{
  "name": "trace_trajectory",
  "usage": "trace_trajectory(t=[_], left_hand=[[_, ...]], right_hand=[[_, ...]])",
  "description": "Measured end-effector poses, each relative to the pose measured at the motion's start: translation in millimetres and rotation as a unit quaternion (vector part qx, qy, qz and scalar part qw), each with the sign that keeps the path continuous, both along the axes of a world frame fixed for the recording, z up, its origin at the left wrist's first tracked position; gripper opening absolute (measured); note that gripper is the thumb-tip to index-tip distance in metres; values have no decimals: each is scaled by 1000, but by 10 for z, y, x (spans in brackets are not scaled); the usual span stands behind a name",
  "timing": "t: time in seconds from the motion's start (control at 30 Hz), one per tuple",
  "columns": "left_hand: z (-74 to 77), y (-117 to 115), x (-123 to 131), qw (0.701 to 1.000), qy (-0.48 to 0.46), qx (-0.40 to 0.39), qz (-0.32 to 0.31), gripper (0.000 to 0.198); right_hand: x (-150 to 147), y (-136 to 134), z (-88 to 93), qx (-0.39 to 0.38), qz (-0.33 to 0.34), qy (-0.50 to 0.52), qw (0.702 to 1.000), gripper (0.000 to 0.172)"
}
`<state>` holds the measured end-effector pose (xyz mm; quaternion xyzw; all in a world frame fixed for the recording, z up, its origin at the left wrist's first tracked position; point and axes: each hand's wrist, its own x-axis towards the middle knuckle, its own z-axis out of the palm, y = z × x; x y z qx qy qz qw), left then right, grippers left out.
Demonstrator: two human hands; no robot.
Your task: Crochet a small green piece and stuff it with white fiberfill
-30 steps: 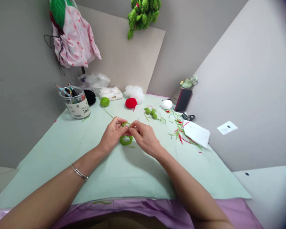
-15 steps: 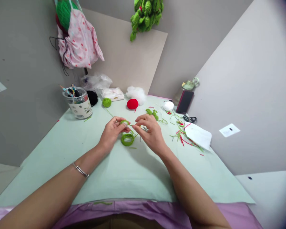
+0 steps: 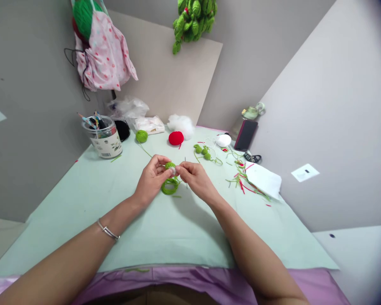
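Note:
My left hand is closed around a small green crochet piece, held just above the table. White stuffing shows at its lower right side. The thumb and fingers of my right hand pinch the right edge of that piece, beside the stuffing; their tips partly hide it. Under my hands lies a loose coil of green yarn. A thin grey rod runs behind my right fingers; I cannot tell whether it is held or lying down.
Behind my hands are a green yarn ball, a red yarn ball and white fluff. A pen jar stands left. To the right are green crocheted bits, yarn scraps, white paper and a phone.
My right hand has lowered and closed in on the crochet piece, where before it pinched a green strand beside it. The piece has turned, showing more white stuffing.

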<state>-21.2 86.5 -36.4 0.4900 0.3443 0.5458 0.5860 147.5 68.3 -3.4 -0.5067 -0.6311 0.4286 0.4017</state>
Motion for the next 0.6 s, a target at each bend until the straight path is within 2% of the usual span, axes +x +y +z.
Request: trace_trajectory(t=[0.1,0.33,0.6], left_hand=[[8,3,-15,1000,3,4,-5,30],[38,-13,-33,1000,3,10,-18,30],[61,-43,-49,999,4,9,-33,29]], right_hand=[[-17,-1,-20,-1,-1,0,1000,32],[-51,6,-24,-2,-6,3,1000,46],[-108,-34,-69,53,-57,-77,994,28]])
